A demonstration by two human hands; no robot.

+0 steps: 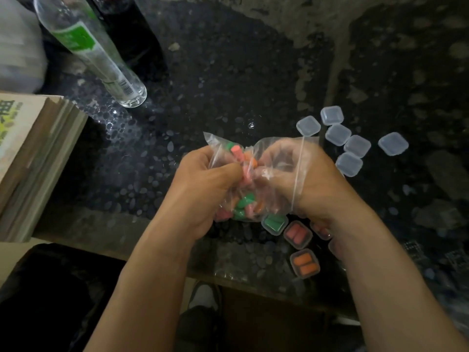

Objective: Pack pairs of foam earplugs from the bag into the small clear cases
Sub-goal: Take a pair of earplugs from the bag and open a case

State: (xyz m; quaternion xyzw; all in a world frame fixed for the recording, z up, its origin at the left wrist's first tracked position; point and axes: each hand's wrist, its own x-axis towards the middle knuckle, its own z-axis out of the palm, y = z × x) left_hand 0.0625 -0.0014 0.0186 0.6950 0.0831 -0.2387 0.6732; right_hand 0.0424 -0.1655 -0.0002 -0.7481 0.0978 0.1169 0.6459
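The left hand [203,184] gripped the bag [220,143] of earplugs [245,201] just above the counter [203,85]. The right hand [304,179], blurred behind plastic, seemed to pinch it too. Picking step: next, draw out a matching pair for an empty case [337,134].

The left hand [203,184] and right hand [312,179] grip a clear bag [276,148] of pink, green and orange earplugs [245,203]. Beyond the bag, to its right, lie six empty cases [356,146]. Filled cases [298,235] sit just beneath the bag's near edge.
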